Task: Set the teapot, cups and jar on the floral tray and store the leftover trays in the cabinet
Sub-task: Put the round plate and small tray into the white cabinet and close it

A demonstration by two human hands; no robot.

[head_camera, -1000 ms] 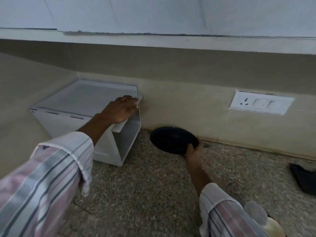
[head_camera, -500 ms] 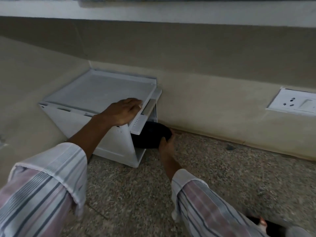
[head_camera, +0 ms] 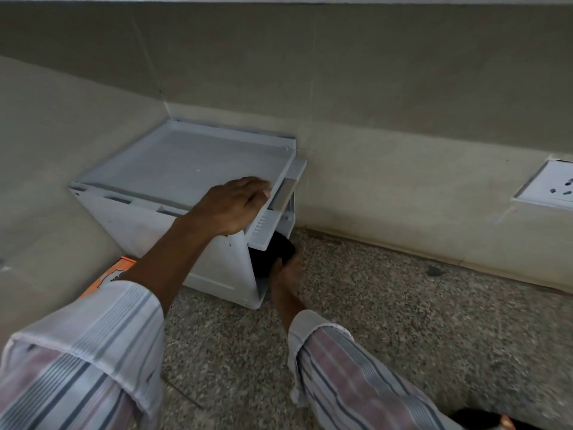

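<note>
A small white cabinet stands in the counter's back left corner. Its flap door is lifted up, and my left hand grips the door's edge at the cabinet's top front. A round black tray sits mostly inside the cabinet's opening, only its right part showing. My right hand holds the tray's near edge at the opening. The teapot, cups, jar and floral tray are out of view.
The speckled granite counter stretches to the right. A white wall socket is on the back wall at the right. An orange box lies left of the cabinet. A dark object shows at the bottom right edge.
My right hand carried the black tray leftward from the open counter into the cabinet's opening. My left hand stayed on the lifted door. The view shifted left and closer.
</note>
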